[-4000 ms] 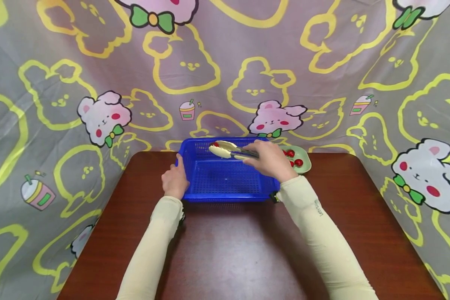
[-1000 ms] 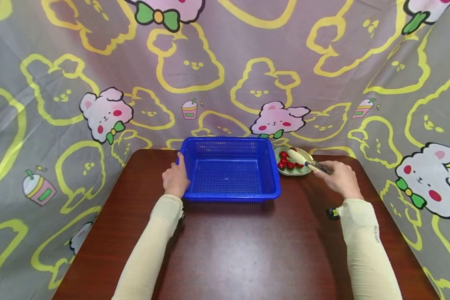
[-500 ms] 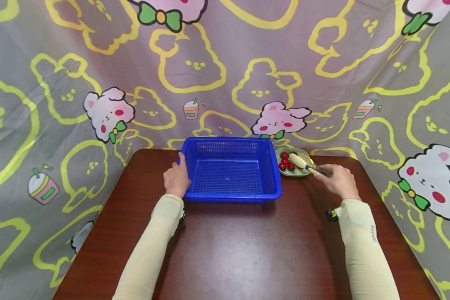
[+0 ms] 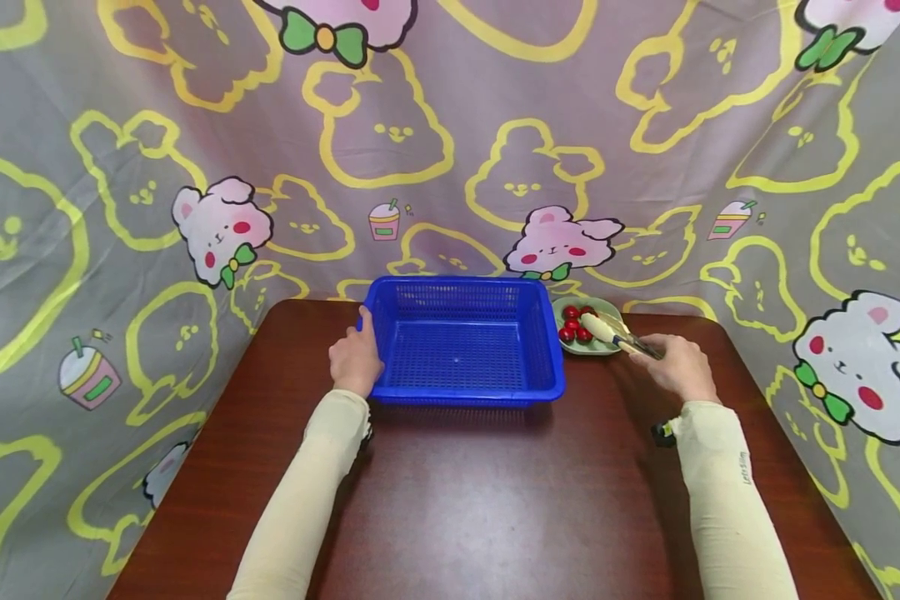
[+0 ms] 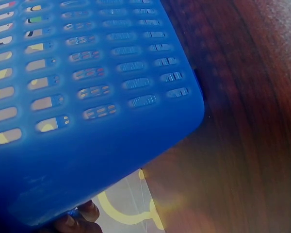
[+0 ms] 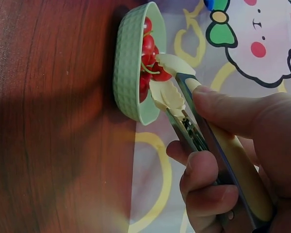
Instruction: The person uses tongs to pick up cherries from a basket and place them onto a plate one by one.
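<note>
My left hand [image 4: 355, 360] grips the left side of a blue plastic basket [image 4: 465, 394]; in the left wrist view its fingertips [image 5: 89, 211] show under the basket's edge. My right hand [image 4: 678, 367] holds a pair of tongs [image 6: 233, 165] with cream scalloped tips, the thumb along one arm and fingers curled round the other. The tips stand apart, reaching into a pale green dish [image 6: 127, 73], right at a red cherry [image 6: 162, 74]. Several more cherries [image 4: 567, 334] with green stems lie in the dish.
The basket's inside is bare mesh. The dish stands just right of the basket, near the back edge of the brown wooden table [image 4: 457, 500]. A grey curtain [image 4: 450, 108] with cartoon prints surrounds the table at the back and sides.
Four seconds ago the tongs held a red cherry over the basket; my right hand has since moved right to the dish. Over the last second the tongs shifted only slightly. My left hand stays put.
</note>
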A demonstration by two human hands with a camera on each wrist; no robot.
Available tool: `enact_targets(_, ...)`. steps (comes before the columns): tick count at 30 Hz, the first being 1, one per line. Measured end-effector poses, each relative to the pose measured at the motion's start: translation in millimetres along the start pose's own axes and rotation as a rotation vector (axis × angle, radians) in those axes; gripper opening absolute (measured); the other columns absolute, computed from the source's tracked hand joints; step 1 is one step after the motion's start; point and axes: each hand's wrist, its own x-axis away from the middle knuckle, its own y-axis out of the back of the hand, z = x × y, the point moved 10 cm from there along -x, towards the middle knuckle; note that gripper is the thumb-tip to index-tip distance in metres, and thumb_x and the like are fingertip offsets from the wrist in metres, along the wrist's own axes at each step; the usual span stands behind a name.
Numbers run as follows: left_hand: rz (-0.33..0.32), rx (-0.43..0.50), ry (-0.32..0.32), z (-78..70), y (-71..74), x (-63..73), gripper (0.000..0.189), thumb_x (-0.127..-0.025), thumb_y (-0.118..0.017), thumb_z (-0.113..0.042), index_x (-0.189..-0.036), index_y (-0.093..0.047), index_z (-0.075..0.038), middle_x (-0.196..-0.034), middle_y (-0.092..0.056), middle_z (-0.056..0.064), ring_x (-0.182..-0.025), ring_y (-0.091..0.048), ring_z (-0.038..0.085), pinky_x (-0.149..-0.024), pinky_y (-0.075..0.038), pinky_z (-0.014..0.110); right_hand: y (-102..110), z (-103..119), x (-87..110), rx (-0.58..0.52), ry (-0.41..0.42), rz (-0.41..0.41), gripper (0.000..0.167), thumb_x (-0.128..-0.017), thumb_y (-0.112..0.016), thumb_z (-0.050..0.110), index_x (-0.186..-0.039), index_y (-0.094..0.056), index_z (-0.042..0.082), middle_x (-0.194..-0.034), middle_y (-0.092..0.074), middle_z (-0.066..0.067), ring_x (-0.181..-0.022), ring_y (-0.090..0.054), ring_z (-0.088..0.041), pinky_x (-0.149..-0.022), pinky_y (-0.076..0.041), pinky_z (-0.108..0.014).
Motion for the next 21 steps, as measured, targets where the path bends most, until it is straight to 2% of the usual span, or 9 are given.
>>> enact_targets(12,-0.011,-0.005,0.0,-1.0,1.4,0.1,0.109,-0.078,-0.084,-0.018,-0.163,-0.018,-0.005,-0.115,-0.065,0.029,-0.08,-0.07,0.044,-0.073,-0.057,0.053,-5.7,-3.5,0.5,-0.022,-0.009,-0.008,0.05,-0.096,-0.072,0.035,-0.132,-0.067,0.001,-0.124,-0.068,-0.028,-0.102,-0.061,-0.047,-0.082,-0.047,-0.059)
enact_targets(21,-0.028,0.001,-0.004,-1.0,2.4,2.5,0.11,-0.076,-0.085,-0.017,-0.162,-0.019,-0.003,-0.112,-0.066,0.03,-0.079,-0.069,0.045,-0.072,-0.057,0.054,-5.9,-3.6,-0.7,-0.01,0.016,-0.037,0.047,-0.095,-0.073,0.033,-0.129,-0.069,0.001,-0.122,-0.07,-0.027,-0.103,-0.064,-0.048,-0.082,-0.048,-0.06)
